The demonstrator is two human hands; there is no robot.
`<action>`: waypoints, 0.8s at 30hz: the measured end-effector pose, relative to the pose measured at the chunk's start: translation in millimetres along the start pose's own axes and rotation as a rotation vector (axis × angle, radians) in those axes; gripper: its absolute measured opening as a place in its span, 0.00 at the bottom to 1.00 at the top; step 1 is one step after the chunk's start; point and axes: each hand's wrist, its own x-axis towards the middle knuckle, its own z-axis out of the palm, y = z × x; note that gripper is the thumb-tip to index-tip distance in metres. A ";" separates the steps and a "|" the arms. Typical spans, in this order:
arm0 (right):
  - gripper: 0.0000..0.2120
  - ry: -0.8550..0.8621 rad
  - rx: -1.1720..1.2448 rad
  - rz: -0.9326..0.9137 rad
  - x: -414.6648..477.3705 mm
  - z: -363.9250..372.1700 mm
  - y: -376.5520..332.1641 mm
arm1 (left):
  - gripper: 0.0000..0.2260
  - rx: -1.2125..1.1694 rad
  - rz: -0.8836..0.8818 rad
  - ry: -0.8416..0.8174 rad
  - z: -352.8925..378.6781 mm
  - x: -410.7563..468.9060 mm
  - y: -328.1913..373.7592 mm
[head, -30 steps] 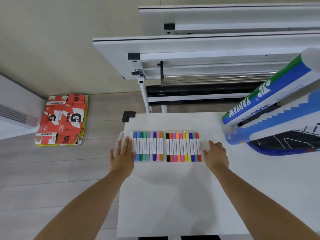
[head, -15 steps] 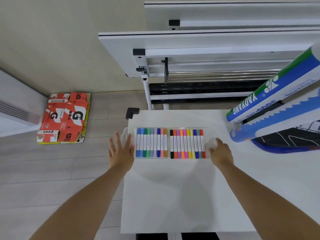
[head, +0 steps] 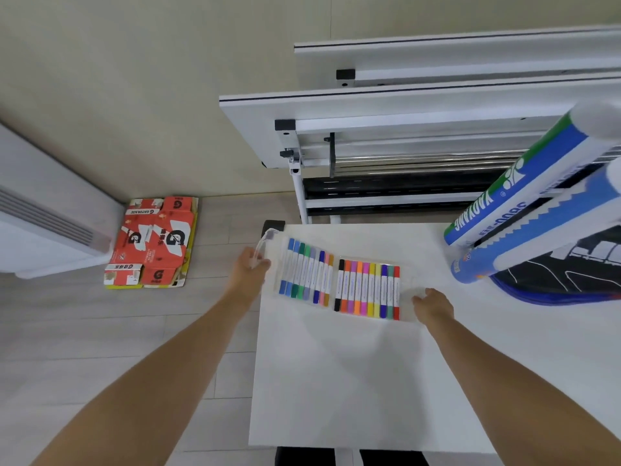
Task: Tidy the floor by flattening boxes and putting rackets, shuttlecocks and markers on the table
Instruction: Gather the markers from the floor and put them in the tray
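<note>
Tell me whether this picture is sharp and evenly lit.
Head view: light soft, even, no glare on the white table; head view: the blue-and-green shuttlecock tube at the right edge looks stretched and soft; head view: labels in the clear plastic marker case are unreadable.

I read GATORADE and big G marks on the flat orange box (head: 153, 242) on the floor. The green-and-blue tube (head: 524, 183) says YAOYANG. The print on my markers (head: 366, 290) is too small to read.

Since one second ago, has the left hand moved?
Yes. The left hand has moved forward, closer to the black corner cap of the table, and now pinches the clear left end of the marker pack.
</note>
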 end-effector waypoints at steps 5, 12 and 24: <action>0.18 -0.086 0.029 0.004 -10.2 -13.1 2.8 | 0.19 -0.162 0.130 -0.320 37.7 -50.5 50.5; 0.16 -0.201 0.407 0.119 -7.6 -38.7 25.6 | 0.32 0.592 0.554 -0.386 146.6 -93.3 61.4; 0.11 -0.164 0.716 0.210 8.6 -48.8 75.9 | 0.40 1.292 0.475 -0.317 287.5 -93.3 -22.9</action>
